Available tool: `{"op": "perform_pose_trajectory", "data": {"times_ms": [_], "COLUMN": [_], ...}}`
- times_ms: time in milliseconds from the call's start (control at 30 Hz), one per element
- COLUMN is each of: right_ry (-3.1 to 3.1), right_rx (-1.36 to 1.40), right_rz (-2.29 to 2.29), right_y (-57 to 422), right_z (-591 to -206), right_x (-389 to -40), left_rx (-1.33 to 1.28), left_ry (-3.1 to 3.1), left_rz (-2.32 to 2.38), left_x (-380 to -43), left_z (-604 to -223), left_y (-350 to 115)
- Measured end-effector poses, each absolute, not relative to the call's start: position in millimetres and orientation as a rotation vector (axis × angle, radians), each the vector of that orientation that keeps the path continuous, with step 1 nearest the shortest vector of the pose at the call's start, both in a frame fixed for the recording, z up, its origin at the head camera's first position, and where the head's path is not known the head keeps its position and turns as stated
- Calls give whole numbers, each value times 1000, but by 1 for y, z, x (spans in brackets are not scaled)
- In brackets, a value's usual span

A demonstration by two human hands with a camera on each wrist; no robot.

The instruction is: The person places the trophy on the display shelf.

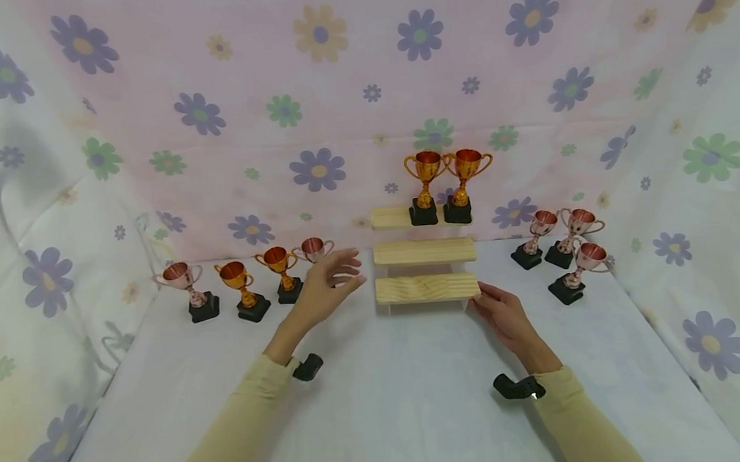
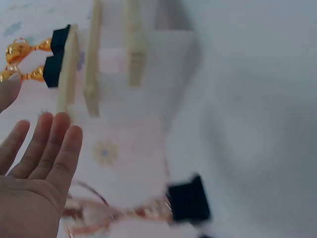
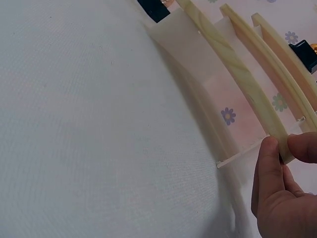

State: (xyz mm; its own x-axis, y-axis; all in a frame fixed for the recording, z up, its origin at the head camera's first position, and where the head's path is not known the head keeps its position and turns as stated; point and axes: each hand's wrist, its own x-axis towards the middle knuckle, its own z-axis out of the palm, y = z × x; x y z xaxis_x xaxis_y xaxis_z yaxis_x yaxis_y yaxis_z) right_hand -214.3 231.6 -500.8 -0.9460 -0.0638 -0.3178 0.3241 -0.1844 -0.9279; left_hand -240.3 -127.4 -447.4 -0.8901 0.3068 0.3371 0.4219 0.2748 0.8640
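Note:
A three-tier display stand [image 1: 425, 289] with pale wooden boards on clear supports is at the centre of the head view. My right hand [image 1: 510, 319] pinches the right end of its lowest board [image 3: 237, 67], thumb above and fingers below. Two gold trophies [image 1: 461, 194] with black bases stand side by side on the top board [image 1: 390, 218]. To the left of the stand, my left hand [image 1: 324, 286] is raised with extended fingers and holds nothing. Beside it is a rose-gold trophy [image 2: 148, 210], its base hidden by the hand in the head view.
Farther left stand two gold trophies [image 1: 277, 260] and another rose-gold trophy [image 1: 180, 276]. Several rose-gold trophies [image 1: 587, 259] are grouped right of the stand. Flowered cloth [image 1: 329, 112] closes off the back and sides of the white table [image 1: 395, 408].

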Motion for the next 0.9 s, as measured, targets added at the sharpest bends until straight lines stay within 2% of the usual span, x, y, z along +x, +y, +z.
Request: {"op": "perform_pose_trajectory", "data": {"times_ms": [300, 567, 733, 900], "right_ry": [1819, 1832, 1828, 1818], "right_rx": [287, 311, 318, 321], "right_rz": [-2226, -2209, -2214, -2223], "right_y": [234, 236, 233, 229], "right_z": [-502, -496, -497, -500], "right_x": [-215, -213, -213, -213], "left_rx": [-604, -636, -475, -258], "left_ry": [-2699, -2845, -2869, -2853], "left_rz": [-1618, -1400, -1306, -1313], "left_x": [-189, -168, -157, -149], "left_z": [-472, -448, -437, -442], "left_y": [-223, -291, -336, -380]}}
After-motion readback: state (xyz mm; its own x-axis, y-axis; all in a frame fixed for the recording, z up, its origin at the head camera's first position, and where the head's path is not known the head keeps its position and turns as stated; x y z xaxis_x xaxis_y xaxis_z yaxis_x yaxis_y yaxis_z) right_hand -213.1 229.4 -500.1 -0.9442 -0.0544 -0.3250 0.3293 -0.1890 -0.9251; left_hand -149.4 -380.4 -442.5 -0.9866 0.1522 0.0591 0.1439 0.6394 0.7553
